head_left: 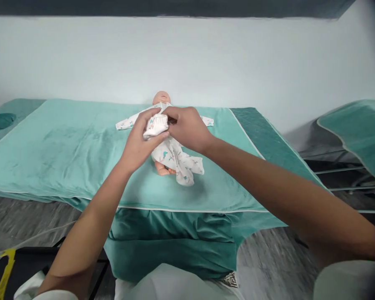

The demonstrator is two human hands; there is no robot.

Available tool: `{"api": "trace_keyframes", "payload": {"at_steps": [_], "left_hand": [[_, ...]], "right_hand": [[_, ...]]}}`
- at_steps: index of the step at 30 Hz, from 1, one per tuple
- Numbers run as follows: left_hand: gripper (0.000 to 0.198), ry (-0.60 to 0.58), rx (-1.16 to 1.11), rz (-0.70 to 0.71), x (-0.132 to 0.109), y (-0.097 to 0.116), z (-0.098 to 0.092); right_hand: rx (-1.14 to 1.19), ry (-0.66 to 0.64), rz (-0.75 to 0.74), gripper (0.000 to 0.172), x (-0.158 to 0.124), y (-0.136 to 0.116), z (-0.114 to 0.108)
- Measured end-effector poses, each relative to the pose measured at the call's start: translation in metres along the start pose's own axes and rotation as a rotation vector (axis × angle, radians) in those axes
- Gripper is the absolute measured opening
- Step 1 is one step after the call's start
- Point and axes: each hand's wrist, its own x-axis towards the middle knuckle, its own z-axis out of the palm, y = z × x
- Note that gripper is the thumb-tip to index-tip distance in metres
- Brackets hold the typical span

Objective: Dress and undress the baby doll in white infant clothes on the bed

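A baby doll [161, 97] lies on its back on a green-covered bed [71, 154], in a white printed baby suit [165, 155] with its sleeves spread to both sides. The suit's legs are pulled off to the right, and the doll's bare feet [162, 168] show below. Above the doll's middle I hold a white bundle with a gathered edge, which looks like a rolled-up diaper [156, 126]. My left hand [141, 139] wraps round it from the left. My right hand [187, 127] pinches its right edge; the fingertips are partly hidden.
A white wall [187, 58] runs behind the bed. At the right stands a folding frame with green cloth [359, 133]. A black chair or bag [31, 262] with a yellow strap is at the lower left, on grey wooden-look floor.
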Motion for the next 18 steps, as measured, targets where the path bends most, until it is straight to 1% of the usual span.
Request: {"api": "trace_keyframes", "payload": {"at_steps": [3, 5, 7, 9, 11, 13, 15, 18], "left_hand": [[0.023, -0.023, 0.092, 0.129, 0.007, 0.010, -0.001], [0.023, -0.037, 0.087, 0.230, 0.012, 0.017, -0.004], [0.024, -0.040, 0.023, 0.279, 0.016, 0.026, -0.005], [0.026, -0.064, -0.023, 0.278, 0.022, 0.038, -0.005], [0.028, -0.107, 0.009, 0.282, 0.027, 0.051, -0.003], [0.029, -0.139, 0.120, 0.317, 0.030, 0.064, -0.001], [0.025, -0.185, 0.282, 0.333, 0.030, 0.076, 0.001], [0.026, -0.300, 0.468, 0.256, 0.023, 0.089, 0.008]], "right_hand": [[-0.020, -0.003, -0.103, 0.021, 0.005, -0.012, -0.013], [-0.024, -0.027, -0.167, 0.016, 0.006, -0.017, -0.025], [-0.003, -0.039, -0.182, 0.014, 0.007, -0.023, -0.039], [0.020, -0.018, -0.155, 0.015, 0.008, -0.030, -0.052], [0.025, 0.032, -0.120, 0.019, 0.010, -0.037, -0.063], [0.029, 0.086, -0.093, 0.024, 0.011, -0.044, -0.070], [0.059, 0.131, -0.070, 0.026, 0.011, -0.050, -0.073], [0.134, 0.193, -0.041, 0.026, 0.012, -0.056, -0.072]]}}
